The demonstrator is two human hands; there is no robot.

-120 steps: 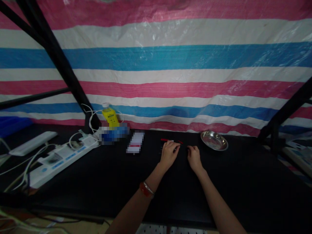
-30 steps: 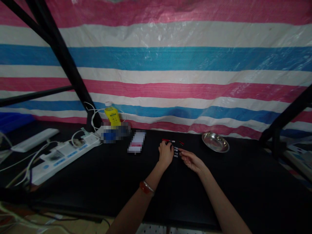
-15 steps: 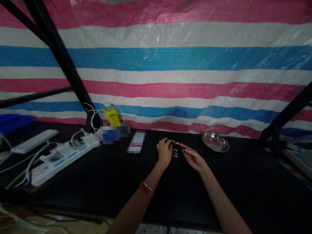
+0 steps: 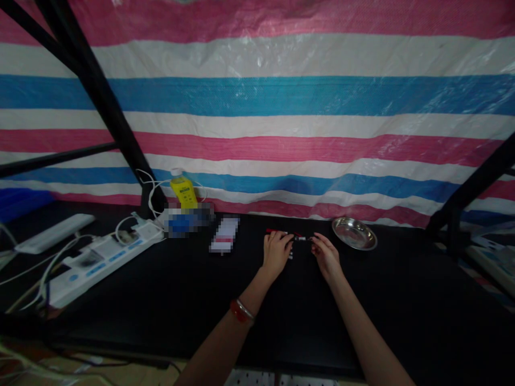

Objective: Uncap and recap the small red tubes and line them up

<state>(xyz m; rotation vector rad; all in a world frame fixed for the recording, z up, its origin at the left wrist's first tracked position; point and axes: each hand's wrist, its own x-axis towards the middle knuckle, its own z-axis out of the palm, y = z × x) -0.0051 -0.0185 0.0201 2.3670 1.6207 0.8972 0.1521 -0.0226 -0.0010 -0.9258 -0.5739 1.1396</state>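
Fingertips cover both ends of a slim black pen (image 4: 301, 238), held level between a person's left hand (image 4: 277, 251) and right hand (image 4: 326, 256) above a black tabletop (image 4: 298, 316). The left grips one end, the right pinches the other; only the dark middle with its white marking shows, its lettering too small to read. At twelve o'clock from the left hand, a red pen (image 4: 271, 230) is partly hidden; at seven from the black pen, white-marked pieces (image 4: 291, 256) are too. A steel dish (image 4: 354, 234) sits at two o'clock from the right hand.
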